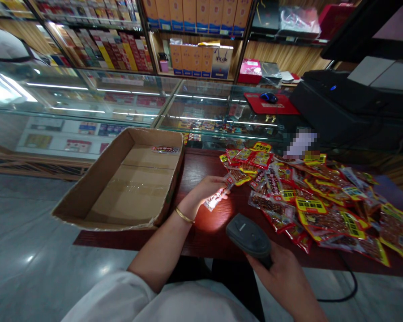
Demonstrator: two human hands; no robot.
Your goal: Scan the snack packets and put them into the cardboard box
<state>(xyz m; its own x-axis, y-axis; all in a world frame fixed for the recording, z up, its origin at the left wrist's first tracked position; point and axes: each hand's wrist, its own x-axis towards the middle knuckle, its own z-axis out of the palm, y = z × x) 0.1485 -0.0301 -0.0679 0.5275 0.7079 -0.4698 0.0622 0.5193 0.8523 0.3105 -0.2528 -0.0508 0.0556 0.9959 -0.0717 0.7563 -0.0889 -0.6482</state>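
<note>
1. Pinching a small clear-and-red snack packet, the left hand has its fingers closed narrowly on it, just above the tabletop; a gold bracelet circles the wrist behind them.
2. Wrapped around the handle of a dark barcode scanner, the right hand's fingers hold it nearer the wearer than the left fingers and to their right, with its head toward the packet.
3. A bright patch of light falls on the packet and on the wood beside the left fingers.
4. Left of those fingers stands an open cardboard box, with one similar packet lying near its far end.
5. Right of the left fingers, and beyond the right ones, spreads a heap of red-and-yellow snack packets.
6. Farther out, beyond both sets of fingers, is a glass display counter, bearing a computer mouse on a red mat.
</note>
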